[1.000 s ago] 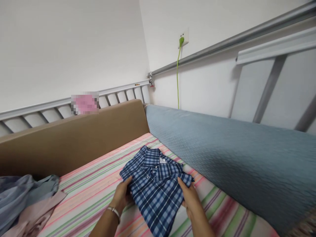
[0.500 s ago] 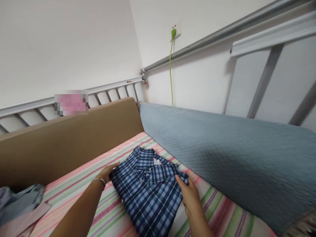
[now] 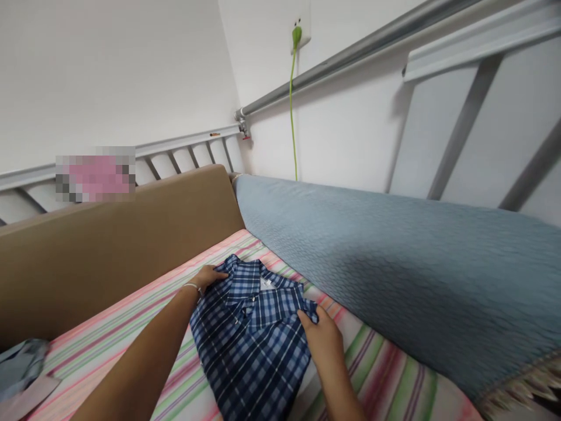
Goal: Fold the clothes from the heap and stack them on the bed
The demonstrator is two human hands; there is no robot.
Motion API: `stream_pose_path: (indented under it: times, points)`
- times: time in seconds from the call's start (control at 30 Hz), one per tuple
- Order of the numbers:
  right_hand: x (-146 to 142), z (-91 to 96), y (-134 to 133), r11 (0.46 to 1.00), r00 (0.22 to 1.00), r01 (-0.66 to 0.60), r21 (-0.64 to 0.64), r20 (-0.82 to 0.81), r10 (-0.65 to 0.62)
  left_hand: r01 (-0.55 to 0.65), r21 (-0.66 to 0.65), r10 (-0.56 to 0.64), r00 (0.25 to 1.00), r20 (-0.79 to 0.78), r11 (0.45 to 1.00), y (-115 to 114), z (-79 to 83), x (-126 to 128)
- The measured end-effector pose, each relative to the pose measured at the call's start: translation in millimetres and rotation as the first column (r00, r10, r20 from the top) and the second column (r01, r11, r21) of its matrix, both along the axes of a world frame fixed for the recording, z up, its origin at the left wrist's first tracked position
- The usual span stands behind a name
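Observation:
A folded blue plaid shirt [image 3: 249, 339] lies on the striped sheet [image 3: 131, 327], collar pointing away from me. My left hand [image 3: 209, 276], with a bracelet at the wrist, rests on the shirt's far left corner beside the collar, fingers stretched out flat. Fingers of my right hand [image 3: 322, 336] press on the shirt's right edge near the shoulder, slightly curled over the fabric.
A brown padded board [image 3: 109, 245] runs along the left behind the sheet. A blue quilted cover [image 3: 394, 269] rises on the right. Crumpled pale clothes [image 3: 21, 368] lie at the far left. A green cable [image 3: 291, 105] hangs from a wall socket.
My left hand slid up the shirt's left side from the lower edge to the collar corner. My right hand stayed on the right edge. The view shifted right.

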State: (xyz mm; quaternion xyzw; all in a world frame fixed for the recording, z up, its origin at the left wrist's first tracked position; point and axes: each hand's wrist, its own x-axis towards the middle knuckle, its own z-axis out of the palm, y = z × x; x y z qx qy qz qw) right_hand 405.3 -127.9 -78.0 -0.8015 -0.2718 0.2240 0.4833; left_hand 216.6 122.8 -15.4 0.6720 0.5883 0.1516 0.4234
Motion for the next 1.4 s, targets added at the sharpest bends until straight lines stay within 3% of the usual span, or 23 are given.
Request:
stream_pose_path:
  times: [0.17,0.27,0.5,0.7,0.93,1.03,1.17,1.23,1.3,1.4]
  points:
    - [2.5,13.3,-10.5,0.998,0.997,-0.022,-0.052,0.071,0.026,0.012,0.195,-0.018,0.999,0.03,0.981,-5.2,3.5,15.1]
    - [5.9,18.4,-15.6,0.994,0.992,0.031,-0.1,0.126,-0.018,0.025,0.284,-0.034,0.999,0.027,0.959,-4.4,3.8,23.9]
    - [10.9,16.8,-18.9,0.974,0.983,0.084,-0.21,0.177,-0.046,0.038,0.445,-0.031,0.999,-0.023,0.895,-6.4,-13.1,46.8]
    - [13.4,16.2,-20.6,0.969,0.965,0.129,-0.213,0.251,-0.073,0.071,0.495,-0.066,0.997,-0.026,0.866,-9.9,-17.1,55.5]
    - [11.6,14.0,-20.4,0.962,0.977,0.082,-0.26,0.211,-0.026,0.047,0.457,0.005,0.994,-0.114,0.888,-9.5,-28.1,51.2]
    - [11.6,18.3,-21.1,0.976,0.966,0.101,-0.193,0.255,-0.049,0.018,0.421,0.05,0.987,-0.151,0.907,-7.7,-28.5,37.6]
    - [-6.5,42.4,-20.4,0.988,0.902,0.123,0.097,0.403,-0.152,0.004,0.364,0.068,0.981,-0.184,0.932,-5.3,-22.8,2.7]
    - [-28.4,57.0,-18.5,0.997,0.947,0.002,0.076,0.32,-0.026,0.015,0.354,0.049,0.984,-0.171,0.935,-6.6,-21.8,-20.4]
    - [-56.1,67.3,-16.3,0.974,0.953,-0.22,-0.056,0.199,0.227,0.019,0.349,0.031,0.99,-0.138,0.937,-10.7,-24.8,-43.7]
    - [-96.2,68.5,-13.9,0.821,0.822,-0.479,-0.312,0.17,0.544,-0.021,0.329,0.046,0.996,-0.07,0.944,-20.2,-35.6,-71.8]
